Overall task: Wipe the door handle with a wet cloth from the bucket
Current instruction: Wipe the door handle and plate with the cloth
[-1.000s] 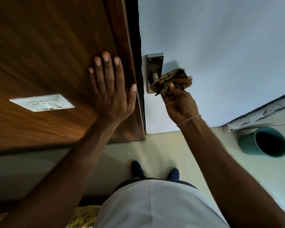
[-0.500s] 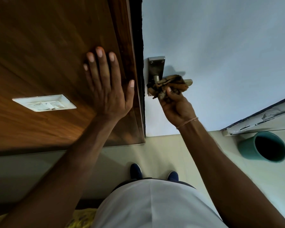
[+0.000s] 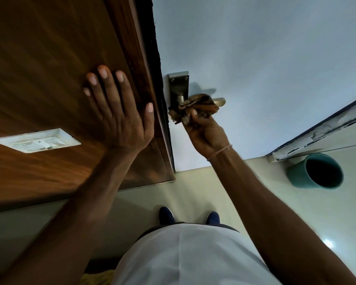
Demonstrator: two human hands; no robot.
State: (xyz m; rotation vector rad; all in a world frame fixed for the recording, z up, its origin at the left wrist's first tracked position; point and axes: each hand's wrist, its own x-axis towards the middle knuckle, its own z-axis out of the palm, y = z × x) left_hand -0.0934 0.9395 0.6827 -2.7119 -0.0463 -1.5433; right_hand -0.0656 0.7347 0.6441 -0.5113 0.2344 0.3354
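A metal lever door handle point(image 3: 220, 101) on a steel backplate point(image 3: 178, 85) is fixed to the pale blue-grey door point(image 3: 255, 58). My right hand point(image 3: 206, 130) grips a crumpled brown cloth point(image 3: 195, 106) wrapped around the lever's middle; only the lever's tip and stem show. My left hand point(image 3: 119, 112) lies flat, fingers spread, against the brown wooden panel point(image 3: 49, 68) left of the door. A teal bucket point(image 3: 314, 171) stands on the floor at the right; what it holds is hidden in shadow.
A white switch plate point(image 3: 37, 140) is set in the wooden panel at the left. A chipped white door frame point(image 3: 321, 132) runs along the right, just above the bucket. My dark shoes point(image 3: 167, 214) stand on the pale floor below the handle.
The cloth and my right hand have slid along the lever, so its tip now shows beyond the cloth. My left hand has stayed flat on the wood.
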